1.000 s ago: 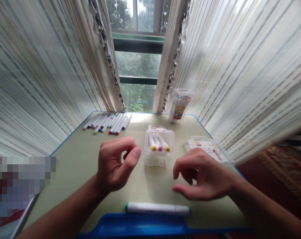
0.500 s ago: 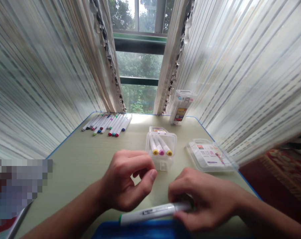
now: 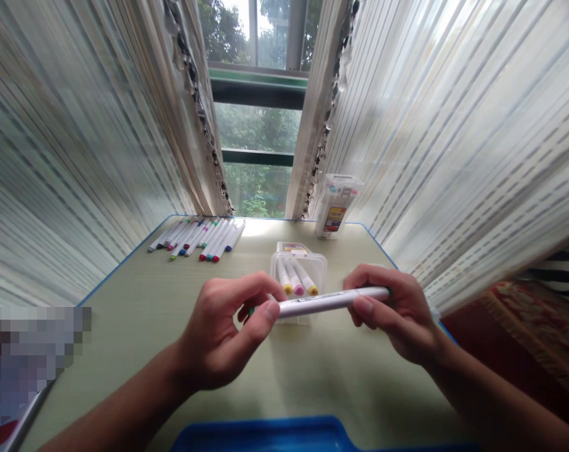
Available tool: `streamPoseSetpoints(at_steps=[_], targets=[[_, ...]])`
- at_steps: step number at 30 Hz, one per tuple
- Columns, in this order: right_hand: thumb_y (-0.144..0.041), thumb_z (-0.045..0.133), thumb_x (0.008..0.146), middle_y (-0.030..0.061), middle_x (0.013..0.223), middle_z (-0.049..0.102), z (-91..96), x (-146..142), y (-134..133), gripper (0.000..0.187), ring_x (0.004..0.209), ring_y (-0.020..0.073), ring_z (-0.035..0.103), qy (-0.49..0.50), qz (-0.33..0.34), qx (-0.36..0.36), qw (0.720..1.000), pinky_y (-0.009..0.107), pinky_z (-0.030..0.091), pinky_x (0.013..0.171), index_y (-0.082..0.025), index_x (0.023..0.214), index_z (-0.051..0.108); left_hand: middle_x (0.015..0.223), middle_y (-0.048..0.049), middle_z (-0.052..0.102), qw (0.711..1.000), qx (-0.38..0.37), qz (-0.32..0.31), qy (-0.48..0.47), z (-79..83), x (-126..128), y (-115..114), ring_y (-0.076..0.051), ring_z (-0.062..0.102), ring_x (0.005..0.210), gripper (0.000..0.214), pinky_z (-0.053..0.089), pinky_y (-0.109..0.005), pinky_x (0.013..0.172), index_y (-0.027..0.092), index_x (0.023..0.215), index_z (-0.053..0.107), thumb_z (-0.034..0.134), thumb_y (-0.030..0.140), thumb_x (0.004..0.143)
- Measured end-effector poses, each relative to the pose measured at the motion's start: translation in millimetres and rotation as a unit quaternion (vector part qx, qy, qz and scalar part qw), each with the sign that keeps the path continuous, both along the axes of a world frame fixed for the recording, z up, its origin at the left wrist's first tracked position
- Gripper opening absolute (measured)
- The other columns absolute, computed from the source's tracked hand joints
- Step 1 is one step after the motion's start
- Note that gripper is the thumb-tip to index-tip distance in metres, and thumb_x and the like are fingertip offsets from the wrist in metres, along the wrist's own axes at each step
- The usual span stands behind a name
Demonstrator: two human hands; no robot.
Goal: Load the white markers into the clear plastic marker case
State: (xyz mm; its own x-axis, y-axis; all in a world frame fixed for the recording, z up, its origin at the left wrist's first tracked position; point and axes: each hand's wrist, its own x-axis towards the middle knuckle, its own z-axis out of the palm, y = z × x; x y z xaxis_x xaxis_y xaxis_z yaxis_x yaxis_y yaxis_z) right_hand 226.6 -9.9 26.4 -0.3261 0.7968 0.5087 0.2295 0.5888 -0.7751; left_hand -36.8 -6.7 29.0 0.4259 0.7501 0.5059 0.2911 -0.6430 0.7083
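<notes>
A white marker [image 3: 317,303] with green ends is held level above the table between both hands. My left hand [image 3: 235,333] pinches its left end between thumb and fingers. At the other end, my right hand [image 3: 392,311] grips it near the green tip. Just behind the marker stands a clear plastic case [image 3: 319,267], open toward me, with three white markers [image 3: 296,276] lying in it; two have yellow ends and one has a pink end. The marker and my left fingers hide part of this case.
Several white markers [image 3: 209,242] with coloured ends lie in a group at the table's back left. An upright clear case [image 3: 334,210] stands at the back right. A blue object [image 3: 265,433] lies at the near edge. Curtains [image 3: 100,113] flank the window.
My right hand has lifted the marker from near the blue object up to chest side of the clear case. My left hand has closed on the marker's left end. The view shifted slightly.
</notes>
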Motion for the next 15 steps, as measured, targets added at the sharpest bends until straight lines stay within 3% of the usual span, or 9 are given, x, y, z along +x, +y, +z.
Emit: streamPoseSetpoints(at_steps=[5,15], targets=[[-0.03,0.069,0.09,-0.0019,0.058,0.06,-3.7,-2.6,0.5,0.016,0.046,0.011,0.045,0.023,-0.014,-0.004,1.0,0.023,0.033,0.041,-0.018,0.08,0.066,0.056,0.0061,0.048,0.999,0.002,0.026,0.022,1.2,3.2,0.7,-0.01,0.043,0.048,0.025,0.035,-0.025,0.051,0.017,0.086,0.07,0.051,0.028,0.099],[-0.02,0.071,0.085,-0.0035,0.061,0.06,-7.5,-4.5,2.7,0.003,0.05,0.0114,0.05,0.049,-0.027,0.003,0.998,0.022,0.039,0.043,-0.018,0.088,0.07,0.065,0.0025,0.056,0.999,0.019,0.04,0.015,-0.6,2.4,-0.2,-0.013,0.052,0.057,0.021,0.04,-0.026,0.055,0.016,0.093,0.07,0.054,0.027,0.1]])
